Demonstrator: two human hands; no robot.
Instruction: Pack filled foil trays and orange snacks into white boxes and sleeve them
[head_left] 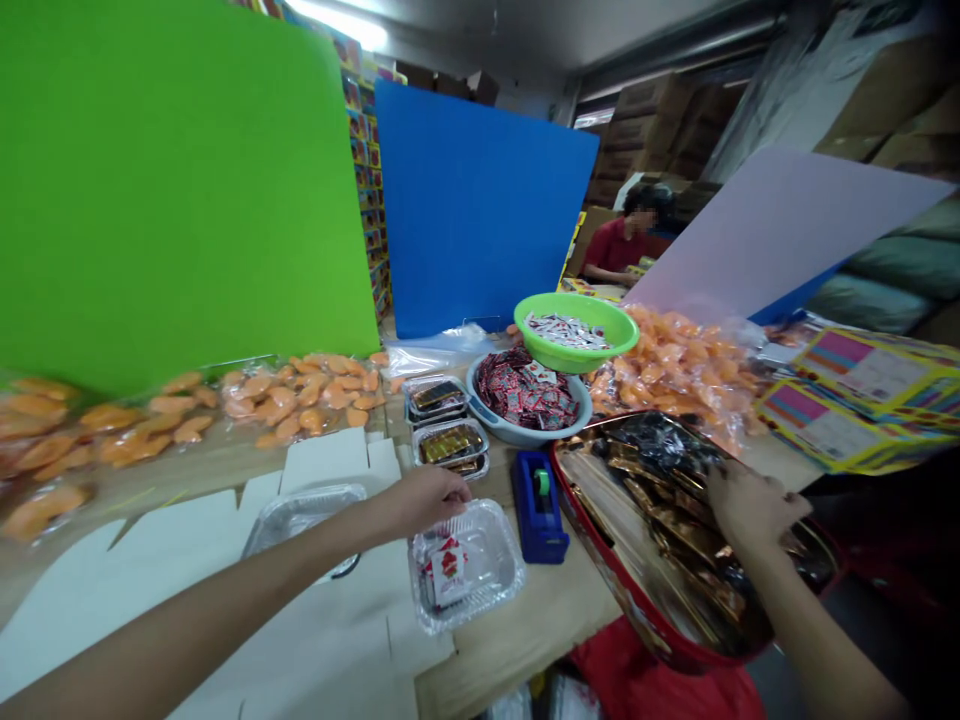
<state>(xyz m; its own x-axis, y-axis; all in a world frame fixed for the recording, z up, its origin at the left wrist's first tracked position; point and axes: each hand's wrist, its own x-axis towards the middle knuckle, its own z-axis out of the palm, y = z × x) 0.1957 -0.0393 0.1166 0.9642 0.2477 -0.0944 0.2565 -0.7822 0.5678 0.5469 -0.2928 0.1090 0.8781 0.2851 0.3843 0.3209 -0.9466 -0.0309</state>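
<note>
My left hand (pixel 422 497) hovers over the rim of a clear plastic tray (pixel 491 560) that holds a few red-and-white sachets (pixel 448 570); its fingers are curled together, and whether anything is in them is hidden. My right hand (pixel 746 507) reaches into a large red tin (pixel 600 540) full of gold and dark wrapped packets (pixel 660 470), its fingers bent down among them. A blue tape dispenser (pixel 537 492) stands between the tray and the tin.
A grey bowl of red sachets (pixel 525 395) and a green bowl of white sachets (pixel 574 330) sit behind. Filled trays (pixel 448 440), an empty tray (pixel 300 512), flat white cardboard (pixel 187 560), bags of orange snacks (pixel 300 395), green (pixel 172 180) and blue (pixel 480 210) boards; a person in red (pixel 619 245) at the back.
</note>
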